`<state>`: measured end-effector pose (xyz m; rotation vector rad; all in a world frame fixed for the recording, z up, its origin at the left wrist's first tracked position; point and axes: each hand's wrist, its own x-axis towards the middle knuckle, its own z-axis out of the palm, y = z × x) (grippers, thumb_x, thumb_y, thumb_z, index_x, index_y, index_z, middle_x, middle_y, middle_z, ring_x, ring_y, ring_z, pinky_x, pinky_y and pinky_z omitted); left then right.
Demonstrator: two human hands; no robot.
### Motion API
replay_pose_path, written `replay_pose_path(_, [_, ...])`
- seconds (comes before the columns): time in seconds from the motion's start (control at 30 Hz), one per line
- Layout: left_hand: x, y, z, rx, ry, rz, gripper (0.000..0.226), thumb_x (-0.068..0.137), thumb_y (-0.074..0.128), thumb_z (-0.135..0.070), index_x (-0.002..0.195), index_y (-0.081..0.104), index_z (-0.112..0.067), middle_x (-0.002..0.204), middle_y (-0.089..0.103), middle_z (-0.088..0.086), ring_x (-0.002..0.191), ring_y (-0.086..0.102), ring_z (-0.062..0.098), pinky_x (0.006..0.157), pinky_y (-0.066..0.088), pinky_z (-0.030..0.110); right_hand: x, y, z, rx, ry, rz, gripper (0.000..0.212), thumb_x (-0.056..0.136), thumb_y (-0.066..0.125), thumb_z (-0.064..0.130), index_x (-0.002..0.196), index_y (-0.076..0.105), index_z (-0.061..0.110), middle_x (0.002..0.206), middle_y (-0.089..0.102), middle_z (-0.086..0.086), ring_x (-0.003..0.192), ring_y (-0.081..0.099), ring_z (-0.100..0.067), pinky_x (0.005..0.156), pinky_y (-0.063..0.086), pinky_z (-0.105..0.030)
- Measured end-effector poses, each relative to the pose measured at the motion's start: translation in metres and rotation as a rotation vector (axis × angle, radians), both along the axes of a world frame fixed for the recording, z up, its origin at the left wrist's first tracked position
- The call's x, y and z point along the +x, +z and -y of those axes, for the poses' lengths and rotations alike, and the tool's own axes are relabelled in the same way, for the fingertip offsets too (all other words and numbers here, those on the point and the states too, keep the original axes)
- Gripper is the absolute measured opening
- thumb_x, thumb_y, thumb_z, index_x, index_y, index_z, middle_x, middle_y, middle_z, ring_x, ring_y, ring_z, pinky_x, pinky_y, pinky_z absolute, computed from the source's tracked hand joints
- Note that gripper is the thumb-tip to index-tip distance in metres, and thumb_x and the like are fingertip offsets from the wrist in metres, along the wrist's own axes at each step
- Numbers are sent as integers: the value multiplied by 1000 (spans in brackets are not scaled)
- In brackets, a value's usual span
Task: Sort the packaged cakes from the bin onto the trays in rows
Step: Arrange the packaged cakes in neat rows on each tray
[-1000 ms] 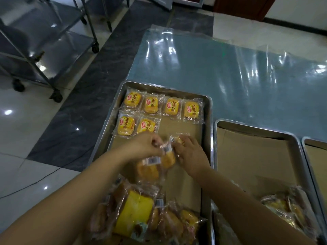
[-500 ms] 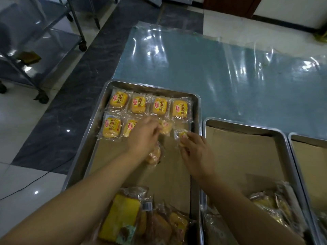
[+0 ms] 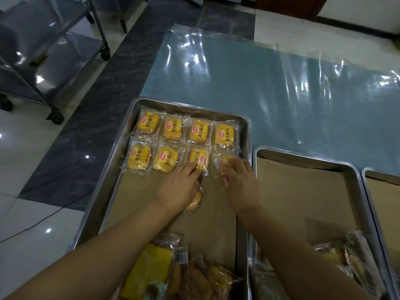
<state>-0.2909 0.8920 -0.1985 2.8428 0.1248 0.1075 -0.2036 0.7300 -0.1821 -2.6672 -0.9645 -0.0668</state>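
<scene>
Head view. A steel left tray (image 3: pixel 132 126), lined with brown paper (image 3: pixel 138 195), stands on a counter (image 3: pixel 281 94) covered with clear film.

At the tray's far end lie two rows of four packaged cakes (image 3: pixel 172 128). Each is a small golden-yellow cake in a clear wrapper that carries a red oval logo and dark characters. The wrappers' edges touch their neighbours.

The left hand (image 3: pixel 179 187) has its fingertips (image 3: pixel 193 169) close together, resting on the third cake (image 3: pixel 200 159) of the near row. Its palm and curled fingers hold a spare cake (image 3: pixel 194 201), still in its wrapper, beneath the hand.

The right hand (image 3: pixel 240 182) has its fingers (image 3: pixel 235 165) close together, laid on the fourth cake (image 3: pixel 224 162) of the near row, beside the tray's right wall. Whether they pinch the wrapper or only press it cannot be told.

At the near end of the left tray lies a loose heap (image 3: pixel 194 280) of wrapped cakes, among them a larger yellow slab (image 3: pixel 149 271).

The middle tray (image 3: pixel 303 160), just beside the first and also paper-lined, holds a second heap (image 3: pixel 339 254) at its near end. A third tray (image 3: pixel 368 171) shows at the right edge.

A wheeled metal cart (image 3: pixel 54 68) stands on the floor (image 3: pixel 32 148), well apart to the left.
</scene>
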Motion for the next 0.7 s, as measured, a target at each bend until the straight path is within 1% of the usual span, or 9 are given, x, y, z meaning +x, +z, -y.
replay_pose_path(0.07, [-1,-1,-1,-32,7,28,38,77,71,-12,114,64,-6,121,61,13,110,57,32,92,46,41,1,-5,-2,-158,23,-85,40,89,58,25,128,52,21,135,43,-2,125,39,-21,89,47,-34])
replay_pose_path(0.13, [-4,-2,-3,-69,34,79,38,75,71,-7,112,64,-6,116,62,13,107,57,31,92,45,41,2,-7,-2,-221,42,-101,46,92,52,32,136,42,25,140,34,0,129,31,-19,94,43,-32])
replay_pose_path(0.3, [-19,0,-16,-173,239,135,24,81,64,-7,104,65,-11,98,63,5,93,53,24,78,41,35,-4,-6,-3,-362,86,-95,61,91,52,36,144,27,20,148,21,-6,138,16,-26,108,31,-39])
replay_pose_path(0.37, [-28,-1,-23,-222,305,117,15,86,59,-9,100,64,-10,96,61,5,94,52,24,77,40,33,-11,-2,-3,-298,60,-28,59,86,61,29,139,38,17,144,34,-11,135,28,-31,107,32,-45])
replay_pose_path(0.4, [-32,-2,-26,-250,332,98,11,88,58,-13,98,63,-12,95,60,2,94,51,22,76,38,31,-17,0,-4,-216,48,17,54,82,66,24,132,48,15,136,46,-11,126,41,-33,101,39,-47])
replay_pose_path(0.47, [-39,-3,-29,-288,366,27,15,89,55,-27,99,61,-16,96,53,-4,97,49,18,76,36,28,-31,0,-4,-24,84,71,35,75,71,12,109,64,10,109,61,-10,97,58,-30,77,51,-42])
replay_pose_path(0.53, [-45,-4,-29,-299,385,-51,30,87,55,-40,106,58,-18,101,51,-4,101,46,16,81,40,31,-49,-1,-5,44,168,-36,23,78,70,7,100,67,8,97,64,-9,80,62,-25,63,52,-34])
replay_pose_path(0.6, [-47,-1,-27,-381,413,-94,38,84,59,-43,112,56,-18,106,56,-2,101,50,16,84,46,36,-64,-5,-7,17,188,-196,24,87,62,14,111,63,10,106,62,-6,82,63,-21,65,53,-31])
replay_pose_path(0.7, [-49,9,-23,-542,432,-114,39,82,68,-32,116,54,-19,98,60,-5,88,57,12,75,51,34,-76,-12,-8,49,160,-360,31,93,55,19,122,58,14,118,57,-2,94,60,-17,79,51,-32])
